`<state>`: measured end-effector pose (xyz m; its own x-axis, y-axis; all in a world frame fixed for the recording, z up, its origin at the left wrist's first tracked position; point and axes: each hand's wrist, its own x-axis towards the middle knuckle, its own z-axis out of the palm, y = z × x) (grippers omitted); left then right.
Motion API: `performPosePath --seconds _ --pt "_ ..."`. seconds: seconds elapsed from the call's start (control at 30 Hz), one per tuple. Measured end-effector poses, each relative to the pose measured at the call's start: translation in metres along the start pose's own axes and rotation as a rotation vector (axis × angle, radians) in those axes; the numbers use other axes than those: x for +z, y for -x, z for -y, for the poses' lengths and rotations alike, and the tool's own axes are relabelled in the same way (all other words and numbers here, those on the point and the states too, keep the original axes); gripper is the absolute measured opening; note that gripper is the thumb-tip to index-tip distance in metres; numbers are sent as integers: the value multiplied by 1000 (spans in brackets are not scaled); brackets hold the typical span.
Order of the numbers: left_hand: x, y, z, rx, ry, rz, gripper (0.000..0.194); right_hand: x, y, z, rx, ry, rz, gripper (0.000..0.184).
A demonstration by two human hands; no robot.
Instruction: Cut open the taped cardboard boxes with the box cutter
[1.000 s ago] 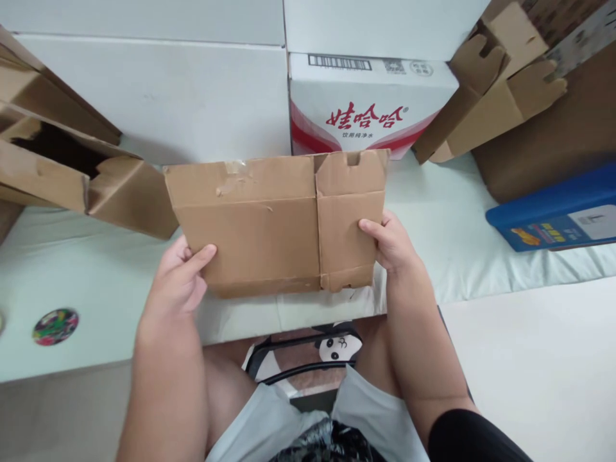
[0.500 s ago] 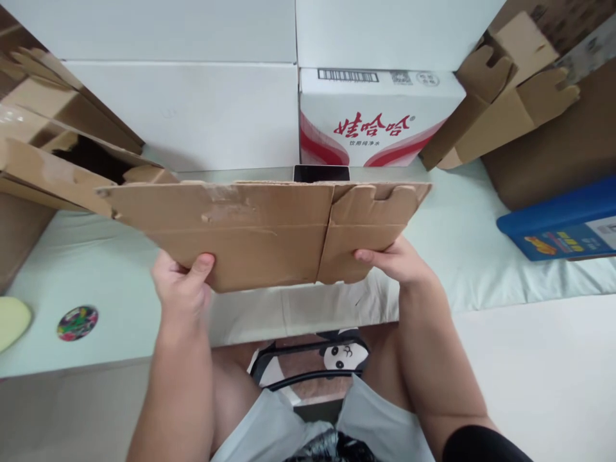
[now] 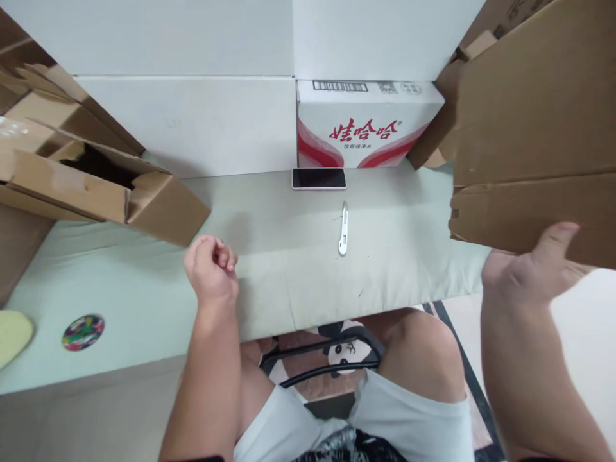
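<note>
On the right, my right hand [image 3: 534,269] grips the lower edge of a flattened cardboard box [image 3: 534,141], thumb on the near face and the fingers hidden behind it. The cardboard stands raised over the table's right end. My left hand [image 3: 212,266] is held over the table with its fingers curled in, and nothing shows in it. Just beyond that hand is the corner of an open cardboard box [image 3: 168,208]. Between my hands, a white utility knife [image 3: 343,230] lies on the cloth-covered table [image 3: 289,256]. A phone [image 3: 318,179] lies behind the knife.
White cartons [image 3: 187,125] form a wall at the back, beside a white and red water carton [image 3: 368,125]. More cardboard boxes [image 3: 52,115] crowd the left. A colourful round disc [image 3: 83,332] and a pale yellow object [image 3: 13,337] lie at the left front.
The flattened cardboard has gone from the middle, held in both hands, to the far right in my right hand alone. My left hand has let go, uncovering the knife and phone.
</note>
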<state>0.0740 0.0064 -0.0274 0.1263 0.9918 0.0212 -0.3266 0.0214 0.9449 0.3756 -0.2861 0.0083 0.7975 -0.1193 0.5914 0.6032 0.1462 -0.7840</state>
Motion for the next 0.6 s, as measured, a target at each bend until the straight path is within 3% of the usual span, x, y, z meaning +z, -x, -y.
performPosePath --seconds 0.1,0.2,0.27,0.47,0.6 --pt "-3 3 0 -27 5 16 25 -10 -16 -23 -49 59 20 59" --pt "-9 4 -1 -51 13 20 27 -10 -39 -35 3 150 33 40" --pt "-13 3 -2 -55 17 18 27 -5 -56 -39 47 146 5 41" --pt "-14 0 -3 -69 12 1 29 1 -84 -51 265 293 -300 41" --pt "-10 0 -2 -81 17 8 29 -11 -84 -62 250 286 -278 43"
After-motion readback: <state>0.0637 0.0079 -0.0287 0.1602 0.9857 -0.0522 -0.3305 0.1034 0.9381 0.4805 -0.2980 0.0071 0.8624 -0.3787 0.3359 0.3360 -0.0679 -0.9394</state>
